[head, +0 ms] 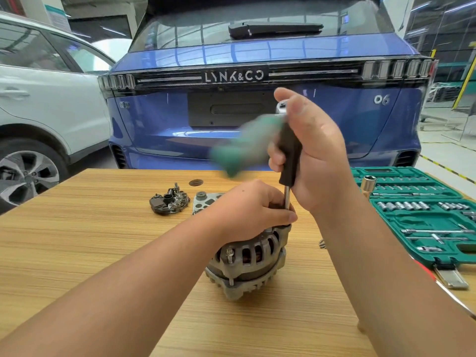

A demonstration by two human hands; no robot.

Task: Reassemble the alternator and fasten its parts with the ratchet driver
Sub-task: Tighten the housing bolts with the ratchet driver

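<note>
The alternator [247, 261] stands on the wooden table [90, 240] in the lower centre of the frame, its ribbed aluminium housing facing the camera.

The left hand [251, 207] rests on top of the alternator with its fingers curled around the lower end of the driver's steel shaft [287, 198], at the point where the shaft meets the housing. What the shaft seats on is hidden under the fingers.

The right hand [313, 150], centre right of the frame, grips the dark upright handle of the ratchet driver [289, 155], fingers wrapped around it and thumb raised near the chrome head at the top. A green handle [244, 148] extends to the left from that head; it is blurred.

Behind the alternator, at centre frame, a black rectifier assembly [170, 200] lies on the table, with a grey end cover [206, 202] just beside it to the right.

At the right edge, an open green socket case [425, 215] lies on the table. One socket [367, 186] stands upright at its left edge.

A blue car [257, 60] fills the upper frame behind the table, and a white car [46, 99] stands at the upper left.
</note>
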